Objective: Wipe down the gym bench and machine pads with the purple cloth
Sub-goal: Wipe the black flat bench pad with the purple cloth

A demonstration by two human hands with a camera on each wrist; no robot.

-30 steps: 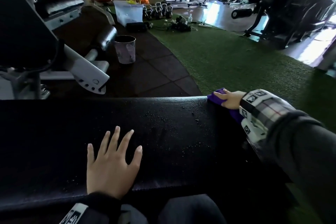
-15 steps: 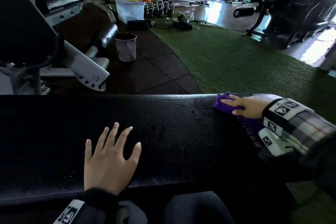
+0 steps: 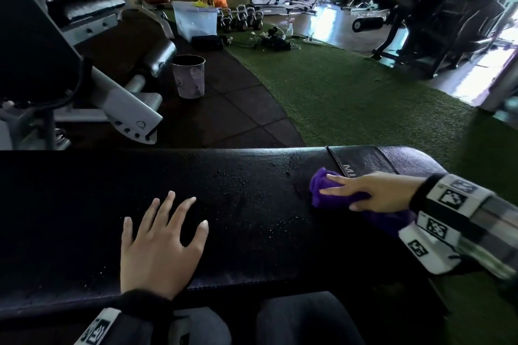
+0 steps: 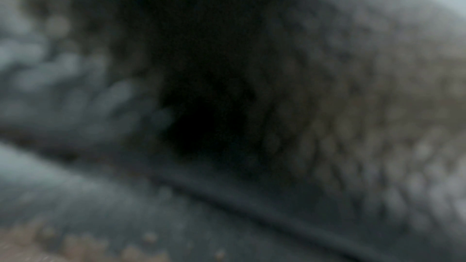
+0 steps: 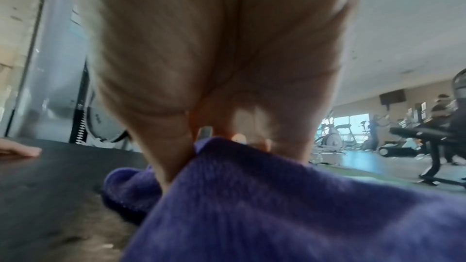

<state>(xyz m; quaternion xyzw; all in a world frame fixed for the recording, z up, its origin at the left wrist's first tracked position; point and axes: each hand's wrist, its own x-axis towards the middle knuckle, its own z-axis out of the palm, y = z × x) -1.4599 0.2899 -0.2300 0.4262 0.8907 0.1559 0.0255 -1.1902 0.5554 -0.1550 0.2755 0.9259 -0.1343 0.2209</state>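
A person is leaning over a black bench [image 3: 252, 232]. The right hand [image 3: 375, 193] is pressing a bunched purple cloth [image 3: 325, 193] flat-fingered onto the pad near its right end. The left hand [image 3: 159, 246] is resting open, fingers spread, holding nothing. Droplets [image 3: 252, 185] are dotting the middle of the pad, so most of the bench seems unwiped, and the other machine pads are waiting.
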